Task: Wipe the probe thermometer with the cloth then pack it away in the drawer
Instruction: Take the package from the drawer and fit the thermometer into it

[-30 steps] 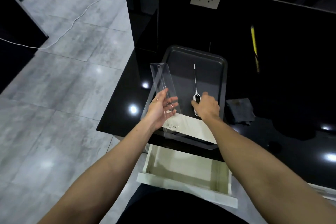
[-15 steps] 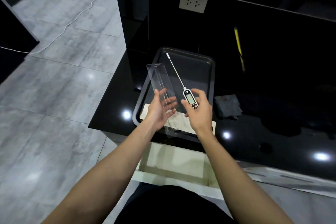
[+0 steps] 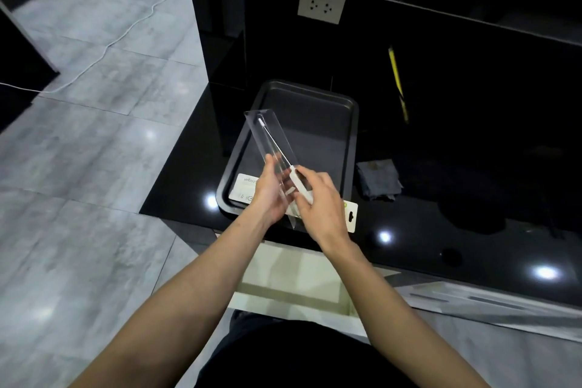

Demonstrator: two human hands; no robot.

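While the left hand (image 3: 270, 195) is gripping the lower part of a clear plastic case (image 3: 271, 142), fingers curled round its edge, the right hand (image 3: 321, 201) is pinching the white body of the probe thermometer (image 3: 299, 183) btwn thumb and fingers. Thermometer is lying w/ its thin metal probe inside the clear case, tip pointing up and away toward the case's far end, body sitting at the case's near opening. Both are being held in the air over the near edge of a dark baking tray (image 3: 354, 148), which is sitting on the black glossy counter (image 3: 441, 230). A white packaging card (image 3: 351, 217) is lying across the tray's near rim, partly hidden under the hands. Just right of the tray, a grey cloth (image 3: 379, 179) is lying crumpled on the counter, apart from both hands. Below the counter edge, the cream drawer (image 3: 293, 280) is standing open, under the forearms. On the dark back panel, a wall socket (image 3: 321, 5) is showing, w/ a yellow streak (image 3: 397, 82) further right. Grey tiled floor (image 3: 94, 167) is stretching to the left, a white cable (image 3: 104, 50) running across it.
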